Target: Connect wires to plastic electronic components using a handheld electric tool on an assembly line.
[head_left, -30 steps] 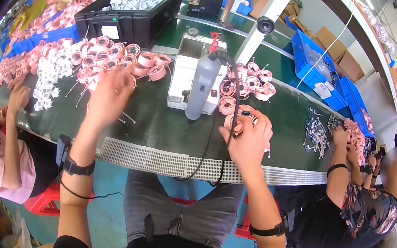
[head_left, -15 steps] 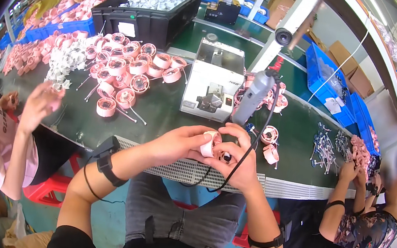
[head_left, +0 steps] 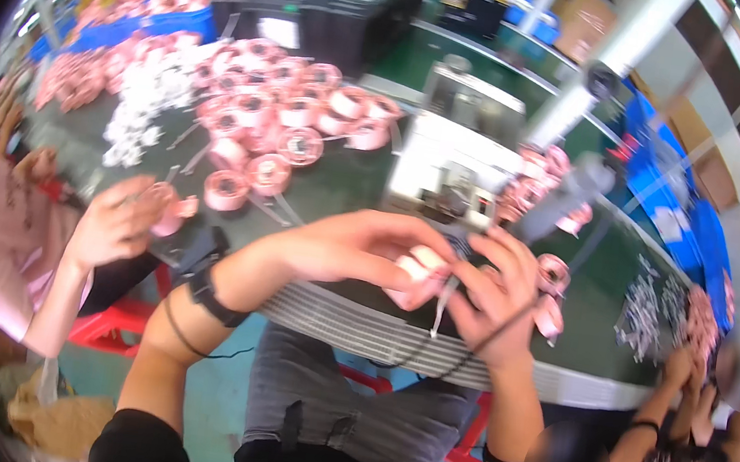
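In front of my waist, my left hand (head_left: 368, 245) is closed around a small round pink plastic housing (head_left: 417, 278), thumb along its near side. My right hand (head_left: 501, 293) meets it from the right, fingers bent and the tips at the housing's edge. From between the hands a thin pale wire (head_left: 441, 306) hangs down. Motion blur hides the exact grip of the right fingertips. A grey electric screwdriver (head_left: 568, 200) hangs tilted just beyond my right hand, its dark cord crossing near that hand. Behind the hands stands a white boxy machine (head_left: 448, 162).
Pink housings with wires (head_left: 259, 116) are heaped at left, beside white parts (head_left: 137, 115). A black bin (head_left: 317, 26) stands behind. Two more housings (head_left: 553, 274) lie right of my hand. Co-workers' hands (head_left: 117, 223) work at both sides. Blue bins (head_left: 662, 188) are far right.
The whole view has shifted, so the bench appears farther right. The housing has been turned between my hands and its wire now hangs down. The screwdriver has swung right, away from the machine.
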`<state>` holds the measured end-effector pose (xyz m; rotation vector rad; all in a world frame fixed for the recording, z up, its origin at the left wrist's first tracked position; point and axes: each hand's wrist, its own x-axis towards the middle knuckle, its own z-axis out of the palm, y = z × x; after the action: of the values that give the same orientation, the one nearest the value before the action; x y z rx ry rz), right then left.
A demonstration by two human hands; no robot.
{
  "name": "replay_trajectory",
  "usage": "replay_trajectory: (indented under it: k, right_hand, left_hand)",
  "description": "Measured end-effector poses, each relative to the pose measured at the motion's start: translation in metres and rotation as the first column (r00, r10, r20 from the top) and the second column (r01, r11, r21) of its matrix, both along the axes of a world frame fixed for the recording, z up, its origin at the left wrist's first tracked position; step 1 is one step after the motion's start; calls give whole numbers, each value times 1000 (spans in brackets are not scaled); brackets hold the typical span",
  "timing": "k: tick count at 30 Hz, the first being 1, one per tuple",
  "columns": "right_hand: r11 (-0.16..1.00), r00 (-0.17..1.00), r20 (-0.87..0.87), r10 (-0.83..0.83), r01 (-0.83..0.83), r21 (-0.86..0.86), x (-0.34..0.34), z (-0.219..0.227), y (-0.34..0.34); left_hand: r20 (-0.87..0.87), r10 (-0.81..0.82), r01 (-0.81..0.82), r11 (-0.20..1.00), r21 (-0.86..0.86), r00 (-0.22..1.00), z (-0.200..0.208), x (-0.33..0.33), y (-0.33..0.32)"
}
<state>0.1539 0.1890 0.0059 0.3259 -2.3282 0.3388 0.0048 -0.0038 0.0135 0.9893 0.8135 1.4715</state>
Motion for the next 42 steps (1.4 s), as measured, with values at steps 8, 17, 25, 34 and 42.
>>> replay_trajectory:
  k: [8,17,25,34,42]
  right_hand:
    - [758,986,4,165,-124,-641,-3,7,10]
    - [684,945,101,310,-149,-714,-10,-1,9]
    - [682,954,161,252,-58,-729,-9,-3,-2]
    - [871,993,88,74,-22,-491,-6,7,-15]
    - [839,999,51,-7,33,-543,-7,3,-12]
  left_hand:
    - [-115,54,-46,996,72,992,8,-9,22]
    - [276,263,-246,964,-96,924,-16,-1,28]
    - [279,293,-260,954,-150,915,-21,9,34]
    - [106,395,-382,916,-122,912,-16,15,34]
    - [150,374,-353,923,-152,915,-16,14,30]
